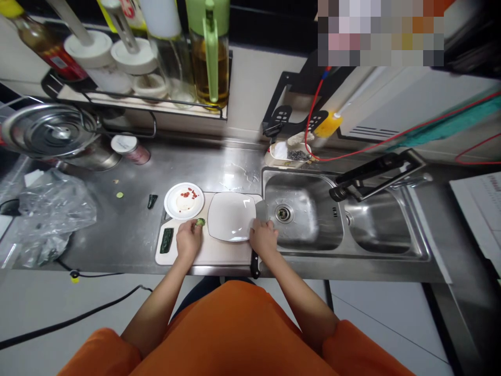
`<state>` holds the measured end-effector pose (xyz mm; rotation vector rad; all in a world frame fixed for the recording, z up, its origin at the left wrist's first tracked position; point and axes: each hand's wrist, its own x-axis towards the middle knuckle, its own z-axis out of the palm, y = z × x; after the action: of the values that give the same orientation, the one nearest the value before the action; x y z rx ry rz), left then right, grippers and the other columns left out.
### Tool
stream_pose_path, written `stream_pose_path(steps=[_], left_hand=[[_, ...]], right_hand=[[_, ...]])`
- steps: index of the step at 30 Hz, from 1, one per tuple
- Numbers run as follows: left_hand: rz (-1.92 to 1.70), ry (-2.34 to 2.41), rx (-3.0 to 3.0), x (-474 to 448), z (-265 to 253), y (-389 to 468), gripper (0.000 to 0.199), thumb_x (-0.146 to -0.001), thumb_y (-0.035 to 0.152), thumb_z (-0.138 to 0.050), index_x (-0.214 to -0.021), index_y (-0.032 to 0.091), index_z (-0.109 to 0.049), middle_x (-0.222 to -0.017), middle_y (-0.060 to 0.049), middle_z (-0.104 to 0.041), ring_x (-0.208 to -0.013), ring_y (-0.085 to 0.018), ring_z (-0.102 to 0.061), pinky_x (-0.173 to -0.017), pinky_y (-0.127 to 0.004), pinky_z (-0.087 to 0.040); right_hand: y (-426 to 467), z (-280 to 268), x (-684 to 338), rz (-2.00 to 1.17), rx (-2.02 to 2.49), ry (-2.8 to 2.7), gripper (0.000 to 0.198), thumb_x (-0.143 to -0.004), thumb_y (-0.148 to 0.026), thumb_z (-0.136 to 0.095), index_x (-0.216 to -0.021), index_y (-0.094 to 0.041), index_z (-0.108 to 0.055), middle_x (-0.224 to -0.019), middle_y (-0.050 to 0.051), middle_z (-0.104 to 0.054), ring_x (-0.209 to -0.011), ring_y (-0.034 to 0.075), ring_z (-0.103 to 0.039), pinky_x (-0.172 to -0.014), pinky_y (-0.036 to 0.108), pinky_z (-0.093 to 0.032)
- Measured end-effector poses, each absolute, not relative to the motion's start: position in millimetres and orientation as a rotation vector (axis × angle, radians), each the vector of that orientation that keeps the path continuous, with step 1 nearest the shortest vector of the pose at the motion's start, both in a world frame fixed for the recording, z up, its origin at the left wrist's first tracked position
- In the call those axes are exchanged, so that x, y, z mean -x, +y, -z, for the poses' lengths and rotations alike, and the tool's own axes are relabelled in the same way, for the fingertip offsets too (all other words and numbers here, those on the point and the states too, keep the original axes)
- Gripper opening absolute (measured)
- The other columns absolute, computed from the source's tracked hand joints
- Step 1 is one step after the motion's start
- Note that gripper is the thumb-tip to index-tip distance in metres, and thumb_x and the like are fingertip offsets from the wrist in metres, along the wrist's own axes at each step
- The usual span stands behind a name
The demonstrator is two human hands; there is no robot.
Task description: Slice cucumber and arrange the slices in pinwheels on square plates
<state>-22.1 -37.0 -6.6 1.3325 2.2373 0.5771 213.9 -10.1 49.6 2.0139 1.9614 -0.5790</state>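
Note:
My left hand (188, 243) is closed, its thumb and fingers pinching a small cucumber piece (200, 222) beside the left edge of a square white plate (230, 216). The plate rests on a white cutting board (223, 253), and its surface is bare. My right hand (264, 239) grips the plate's right rim; its fingertips are partly hidden. Under that hand lies a knife with a black handle (255, 265), its blade partly covered. A longer dark cucumber piece (166, 241) sits at the board's left end. Behind my left hand, a round white plate (183, 200) carries chopped red bits.
To the right is a double steel sink (303, 209) with a black faucet (376, 175). A cucumber end (152, 201) and a green slice (119, 195) lie on the steel counter. A plastic bag (58, 214), a lidded pot (58, 133) and a shelf of bottles (211, 57) stand left.

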Motion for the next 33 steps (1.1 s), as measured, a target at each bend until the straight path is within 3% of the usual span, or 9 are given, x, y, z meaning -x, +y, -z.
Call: stream_pose_path(steps=[19,28,33], left_hand=[[-0.595,2.180,-1.000,20.8,-4.2,-37.4,0.019,-0.072,0.040,-0.060,-0.072,0.021,-0.059,-0.071,0.000,-0.065,-0.069,-0.015,-0.058,-0.070,-0.026,-0.040],[-0.725,1.693,-1.013,6.3,-32.2,-27.5,0.031,-0.065,0.046,-0.065,-0.077,0.018,-0.062,-0.066,0.001,-0.060,-0.060,-0.011,-0.051,-0.059,-0.022,-0.040],[-0.698,1.496,-1.041,-10.4,-35.7,-11.1,0.030,-0.064,0.044,-0.068,-0.076,0.016,-0.063,-0.069,-0.001,-0.062,-0.064,-0.012,-0.054,-0.060,-0.022,-0.041]], right_hand=[[-17.4,-53.5,-212.6,0.649,-2.037,2.010,0.027,-0.091,-0.022,-0.041,-0.109,-0.019,-0.060,-0.106,0.013,-0.064,-0.111,0.028,-0.045,-0.081,0.035,-0.035],[2.4,-43.3,-191.9,1.221,-1.865,2.446,0.023,-0.086,-0.021,-0.055,-0.105,-0.021,-0.067,-0.098,0.003,-0.069,-0.096,0.017,-0.058,-0.096,0.031,-0.032],[16.8,-41.4,-180.7,1.536,-1.946,2.358,0.016,-0.080,-0.023,-0.061,-0.094,-0.021,-0.070,-0.092,0.001,-0.070,-0.090,0.015,-0.060,-0.082,0.026,-0.040]])
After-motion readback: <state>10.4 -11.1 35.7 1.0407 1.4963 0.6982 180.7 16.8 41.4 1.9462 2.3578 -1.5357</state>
